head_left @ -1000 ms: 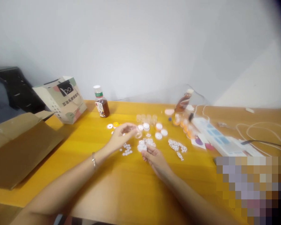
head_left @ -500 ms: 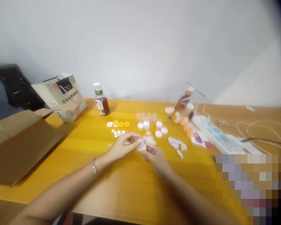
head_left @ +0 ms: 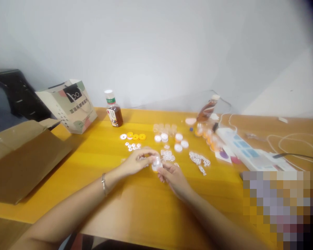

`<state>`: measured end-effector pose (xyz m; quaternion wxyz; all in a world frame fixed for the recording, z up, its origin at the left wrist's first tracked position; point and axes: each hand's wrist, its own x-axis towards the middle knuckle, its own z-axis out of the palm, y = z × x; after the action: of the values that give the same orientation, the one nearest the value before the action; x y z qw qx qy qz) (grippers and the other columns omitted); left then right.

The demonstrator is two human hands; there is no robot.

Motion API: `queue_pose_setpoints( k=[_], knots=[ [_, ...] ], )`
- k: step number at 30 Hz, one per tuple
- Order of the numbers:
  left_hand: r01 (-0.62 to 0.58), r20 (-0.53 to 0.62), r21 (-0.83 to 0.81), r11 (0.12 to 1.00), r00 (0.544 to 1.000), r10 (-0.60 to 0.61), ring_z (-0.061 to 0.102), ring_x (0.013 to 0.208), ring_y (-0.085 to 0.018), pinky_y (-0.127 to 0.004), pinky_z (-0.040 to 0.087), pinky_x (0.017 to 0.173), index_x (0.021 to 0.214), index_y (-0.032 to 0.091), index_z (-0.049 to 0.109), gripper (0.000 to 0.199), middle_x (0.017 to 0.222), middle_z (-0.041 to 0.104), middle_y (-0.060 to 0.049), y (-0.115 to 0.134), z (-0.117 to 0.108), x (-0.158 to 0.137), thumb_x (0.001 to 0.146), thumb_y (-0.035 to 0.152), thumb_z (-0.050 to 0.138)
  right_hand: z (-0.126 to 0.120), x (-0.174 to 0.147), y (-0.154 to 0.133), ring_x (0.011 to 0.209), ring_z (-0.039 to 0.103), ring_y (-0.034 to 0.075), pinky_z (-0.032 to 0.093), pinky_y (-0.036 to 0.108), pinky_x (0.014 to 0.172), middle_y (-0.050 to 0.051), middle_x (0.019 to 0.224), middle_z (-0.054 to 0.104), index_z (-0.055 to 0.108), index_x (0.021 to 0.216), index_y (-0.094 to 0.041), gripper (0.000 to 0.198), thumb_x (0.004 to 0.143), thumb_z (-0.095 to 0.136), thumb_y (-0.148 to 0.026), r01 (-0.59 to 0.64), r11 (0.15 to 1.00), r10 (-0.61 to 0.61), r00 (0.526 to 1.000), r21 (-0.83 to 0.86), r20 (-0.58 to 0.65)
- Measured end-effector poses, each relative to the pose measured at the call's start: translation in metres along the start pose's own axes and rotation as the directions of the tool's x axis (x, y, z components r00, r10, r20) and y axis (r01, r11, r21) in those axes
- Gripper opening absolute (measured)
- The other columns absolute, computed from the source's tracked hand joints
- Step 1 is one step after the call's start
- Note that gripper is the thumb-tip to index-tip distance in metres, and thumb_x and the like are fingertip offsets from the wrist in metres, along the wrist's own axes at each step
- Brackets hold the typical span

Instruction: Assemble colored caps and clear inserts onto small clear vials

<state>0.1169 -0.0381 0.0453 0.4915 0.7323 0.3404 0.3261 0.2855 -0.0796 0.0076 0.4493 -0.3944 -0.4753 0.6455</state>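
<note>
Between my hands, over the middle of the table, is a small clear plastic cup (head_left: 157, 163) with white on it and a touch of orange at its lower edge. My left hand (head_left: 137, 162) pinches its upper left side with thumb and fingers. My right hand (head_left: 174, 177) grips its lower right side. Just beyond my hands lie a pile of white cut-out plastic pieces (head_left: 168, 156) and several small white discs (head_left: 130, 147). Another group of white cut-out pieces (head_left: 198, 158) is right of my right hand. What sits inside the cup is too small to tell.
Yellow ring caps (head_left: 136, 137), white round caps (head_left: 178, 148) and clear cups (head_left: 165, 129) stand farther back. Two drink bottles, one upright (head_left: 114, 114) and one tilted (head_left: 207, 110), are behind. Left are a cardboard box (head_left: 28, 159) and paper bag (head_left: 77, 107); right, a power strip (head_left: 240, 146) with cables.
The cup has turned more upright in my fingers, and its orange lower edge now shows. Both hands keep their grip in nearly the same place. The view has shifted slightly.
</note>
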Motion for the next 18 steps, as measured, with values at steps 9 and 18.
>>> queue_pose_setpoints(
  k=[9, 18],
  knots=[
    [0.021, -0.005, -0.086, 0.996, 1.0, -0.021, 0.054, 0.086, -0.016, -0.026, 0.042, 0.072, 0.105, 0.02, 0.06, 0.03, 0.1, 0.057, -0.007, -0.0007, 0.0002, -0.0017, 0.078, 0.034, 0.056, 0.0007, 0.0003, -0.001, 0.047, 0.042, 0.006, 0.03, 0.02, 0.047, -0.004, 0.053, 0.052, 0.062, 0.074, -0.017, 0.022, 0.066, 0.067, -0.036, -0.027, 0.998, 0.025, 0.999, 0.057, 0.02],
    [0.0, -0.027, -0.051, 0.999, 1.0, -0.001, 0.051, 0.099, -0.019, -0.03, 0.043, 0.077, 0.117, 0.022, 0.049, 0.042, 0.113, 0.054, -0.009, 0.0071, -0.0043, -0.0039, 0.076, 0.03, 0.059, 0.0002, 0.0004, -0.0013, 0.045, 0.041, 0.006, 0.029, 0.02, 0.046, -0.005, 0.052, 0.051, 0.062, 0.072, -0.017, 0.02, 0.069, 0.065, -0.036, -0.034, 0.999, 0.033, 0.999, 0.023, 0.038]
  ],
)
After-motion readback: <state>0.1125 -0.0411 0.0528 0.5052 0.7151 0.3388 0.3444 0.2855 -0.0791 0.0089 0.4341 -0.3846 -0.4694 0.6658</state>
